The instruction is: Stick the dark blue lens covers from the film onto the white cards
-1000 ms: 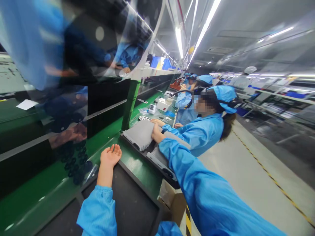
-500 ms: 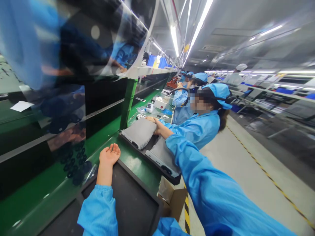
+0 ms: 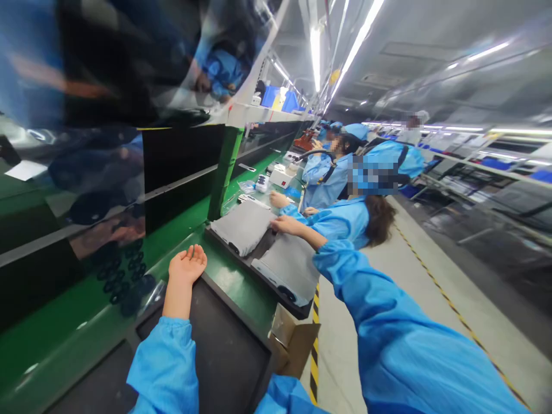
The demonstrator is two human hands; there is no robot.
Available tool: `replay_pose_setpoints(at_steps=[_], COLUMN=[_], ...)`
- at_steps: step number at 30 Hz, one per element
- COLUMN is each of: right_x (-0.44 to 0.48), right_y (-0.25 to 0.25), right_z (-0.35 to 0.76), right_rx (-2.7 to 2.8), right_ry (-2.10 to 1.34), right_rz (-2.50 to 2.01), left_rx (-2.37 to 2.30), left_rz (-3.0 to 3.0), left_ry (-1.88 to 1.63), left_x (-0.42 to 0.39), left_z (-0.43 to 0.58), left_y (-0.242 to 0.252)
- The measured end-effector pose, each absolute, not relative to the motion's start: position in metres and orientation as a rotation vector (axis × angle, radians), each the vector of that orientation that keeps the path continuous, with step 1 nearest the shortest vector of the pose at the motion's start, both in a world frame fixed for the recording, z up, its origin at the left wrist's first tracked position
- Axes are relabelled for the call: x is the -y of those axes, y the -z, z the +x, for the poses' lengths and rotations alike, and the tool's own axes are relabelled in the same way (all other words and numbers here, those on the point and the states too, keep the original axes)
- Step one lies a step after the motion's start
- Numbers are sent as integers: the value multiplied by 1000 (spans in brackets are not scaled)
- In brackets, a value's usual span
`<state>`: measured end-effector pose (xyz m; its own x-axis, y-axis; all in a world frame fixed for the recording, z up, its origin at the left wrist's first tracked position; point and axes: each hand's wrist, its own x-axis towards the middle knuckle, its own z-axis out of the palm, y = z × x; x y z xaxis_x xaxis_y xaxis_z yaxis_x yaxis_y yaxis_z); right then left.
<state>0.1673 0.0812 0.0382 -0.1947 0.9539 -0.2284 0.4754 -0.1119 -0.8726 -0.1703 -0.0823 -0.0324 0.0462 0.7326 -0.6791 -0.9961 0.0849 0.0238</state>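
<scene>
**Left hand [image 3: 187,265] lies open, right hand [image 3: 286,225] stretches over grey padded covers [image 3: 244,227]**

The left hand lies palm up over the green conveyor surface [image 3: 233,270], its fingers [image 3: 195,257] loosely curled and parted, holding nothing. The right arm reaches forward in a blue sleeve [image 3: 388,328]. The fingers of the right hand [image 3: 276,224] are extended and open, with nothing visibly gripped. They lie over the two covers, near the far end of the nearer one, though contact cannot be told from this view. Both covers lie side by side on a black tray [image 3: 263,270] on the conveyor. Farther along, a co-worker's hand [image 3: 279,199] in a blue gown [image 3: 328,178] is just beyond the right hand, near a white electronic box [image 3: 281,179] and a small white handheld device [image 3: 261,183]. A cardboard box [image 3: 291,339] sits just below the tray's end.
</scene>
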Motion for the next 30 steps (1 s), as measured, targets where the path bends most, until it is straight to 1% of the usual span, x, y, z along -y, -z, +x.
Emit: replay_pose_setpoints(at_steps=[5, 9, 12, 19, 26, 30], right_x=[-73, -73, -72, -26, 11, 29], right_y=[-30, -29, -28, -13, -15, -16], right_z=[190, 192, 181, 171, 156, 142], right_rx=[2236, 2516, 2624, 2701, 2650, 2668], right_ry=[-909, -656, -568, -667, -800, -853], right_rz=[-1805, -1829, -1781, -1394, -1112, -1033], left_rx=[-605, -604, -595, -605, -611, -594], left_rz=[-534, -540, -549, -538, -520, -540], left_ry=[-1427, -1423, -1425, -1420, -1425, -1430], left_x=[83, 85, 85, 82, 83, 84], left_z=[-171, -171, -171, -172, -173, -174], left_y=[34, 34, 34, 37, 35, 34])
